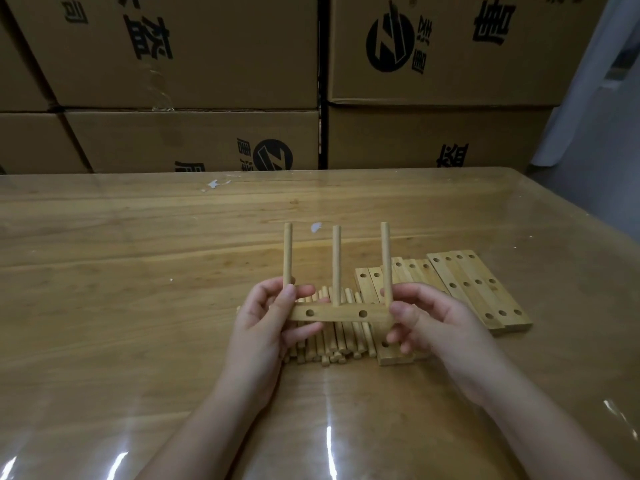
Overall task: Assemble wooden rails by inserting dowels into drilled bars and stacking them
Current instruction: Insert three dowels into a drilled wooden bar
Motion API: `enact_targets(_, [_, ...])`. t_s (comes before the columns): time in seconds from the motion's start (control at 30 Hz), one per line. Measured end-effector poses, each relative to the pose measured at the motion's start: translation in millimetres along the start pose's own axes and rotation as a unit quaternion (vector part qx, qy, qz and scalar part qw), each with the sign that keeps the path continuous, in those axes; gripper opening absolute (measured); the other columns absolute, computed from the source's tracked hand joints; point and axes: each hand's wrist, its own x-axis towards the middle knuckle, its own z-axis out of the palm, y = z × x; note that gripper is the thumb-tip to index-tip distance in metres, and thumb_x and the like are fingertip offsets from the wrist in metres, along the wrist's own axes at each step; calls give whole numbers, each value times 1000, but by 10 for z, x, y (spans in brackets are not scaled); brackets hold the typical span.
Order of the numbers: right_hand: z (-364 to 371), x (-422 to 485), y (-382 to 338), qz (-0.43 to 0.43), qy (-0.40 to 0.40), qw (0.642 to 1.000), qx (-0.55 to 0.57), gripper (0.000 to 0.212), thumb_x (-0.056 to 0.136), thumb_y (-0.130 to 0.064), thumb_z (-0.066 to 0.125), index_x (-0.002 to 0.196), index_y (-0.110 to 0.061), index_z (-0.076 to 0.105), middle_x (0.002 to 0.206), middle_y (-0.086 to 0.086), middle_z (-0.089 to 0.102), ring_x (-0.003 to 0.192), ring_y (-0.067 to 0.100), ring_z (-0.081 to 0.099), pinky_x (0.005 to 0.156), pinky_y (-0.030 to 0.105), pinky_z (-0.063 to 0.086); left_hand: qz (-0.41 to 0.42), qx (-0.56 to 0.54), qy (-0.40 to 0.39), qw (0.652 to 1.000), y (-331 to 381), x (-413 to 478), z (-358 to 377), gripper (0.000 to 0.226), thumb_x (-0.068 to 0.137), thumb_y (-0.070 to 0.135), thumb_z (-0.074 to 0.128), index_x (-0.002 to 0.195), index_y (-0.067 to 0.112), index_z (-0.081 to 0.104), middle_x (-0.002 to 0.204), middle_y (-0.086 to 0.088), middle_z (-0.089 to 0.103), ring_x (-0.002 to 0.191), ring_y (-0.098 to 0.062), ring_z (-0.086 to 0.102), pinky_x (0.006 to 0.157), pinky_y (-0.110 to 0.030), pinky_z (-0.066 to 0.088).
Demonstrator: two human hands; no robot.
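Observation:
I hold a drilled wooden bar [341, 314] level above the table, with three dowels standing up from it: a left dowel [287, 252], a middle dowel [336, 263] and a right dowel [386, 261]. My left hand [266, 327] grips the bar's left end, fingers curled round it and the left dowel's base. My right hand [429, 323] grips the right end by the right dowel. Two holes on the bar's front face show. Under the bar lies a pile of loose dowels [332, 344].
Drilled bars [479, 289] lie side by side on the table to the right of my hands, some partly hidden by my right hand. The wooden table [138, 271] has a glossy clear cover. Stacked cardboard boxes [194, 64] stand behind its far edge.

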Motion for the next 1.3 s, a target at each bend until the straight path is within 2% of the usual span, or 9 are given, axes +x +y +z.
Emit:
enact_targets(0.17, [59, -5, 17, 7, 37, 997, 71, 44, 63, -36, 69, 101, -15, 66, 84, -2, 70, 63, 18, 66, 50, 20, 50, 10, 12, -1, 1000, -29, -3, 17, 26, 79, 24, 59, 97, 6, 57, 91, -11, 73, 91, -31, 71, 52, -24, 57])
enact_targets(0.47, [90, 2, 32, 30, 43, 994, 97, 40, 66, -29, 69, 102, -12, 66, 83, -1, 71, 68, 18, 68, 58, 21, 54, 8, 21, -17, 1000, 2, -5, -12, 26, 81, 20, 56, 99, 2, 55, 97, -12, 73, 94, -34, 70, 54, -27, 59])
enact_targets(0.6, [89, -8, 14, 27, 33, 993, 109, 39, 66, -28, 68, 102, -15, 66, 91, -3, 72, 69, 16, 69, 58, 20, 53, 6, 23, -25, 999, 6, -2, -13, 25, 81, 20, 56, 98, 2, 56, 95, -10, 73, 94, -33, 70, 54, -27, 59])
enact_targets(0.73, [88, -14, 3, 19, 23, 993, 112, 38, 69, -26, 66, 104, -14, 66, 93, -6, 72, 68, 15, 68, 58, 20, 53, 1, 12, -36, 999, 23, -6, -18, 25, 79, 26, 61, 95, 7, 59, 81, -7, 70, 94, -32, 70, 54, -25, 58])
enact_targets(0.87, [151, -39, 11, 12, 8, 994, 108, 38, 68, -27, 67, 103, -12, 66, 91, -3, 72, 68, 18, 68, 59, 21, 54, 28, 24, -4, 999, 45, -8, 5, 42, 70, 44, 66, 103, 19, 62, 67, -2, 64, 83, -26, 72, 47, -26, 57])
enact_targets(0.97, [219, -63, 39, 2, 0, 994, 107, 29, 67, -30, 68, 94, -19, 72, 90, 1, 71, 70, 20, 68, 60, 22, 54, 60, 43, 28, 997, 59, -15, -3, 25, 74, 44, 63, 90, 25, 67, 61, 1, 60, 75, -22, 72, 42, -25, 54])
enact_targets(1.13, [242, -58, 36, -7, 8, 994, 105, 23, 68, -31, 67, 89, -23, 74, 92, 0, 71, 71, 21, 69, 60, 22, 54, 56, 59, 19, 996, 75, -26, -2, 17, 79, 41, 58, 80, 26, 65, 72, 1, 66, 77, -18, 71, 43, -26, 54])
enact_targets(1.3, [264, -55, 30, -9, 4, 995, 97, 32, 74, -26, 64, 103, -14, 67, 95, -2, 71, 70, 20, 68, 60, 22, 54, 66, 76, 22, 995, 95, -33, 6, 19, 81, 38, 55, 74, 29, 70, 81, 1, 71, 77, -19, 71, 43, -25, 54])
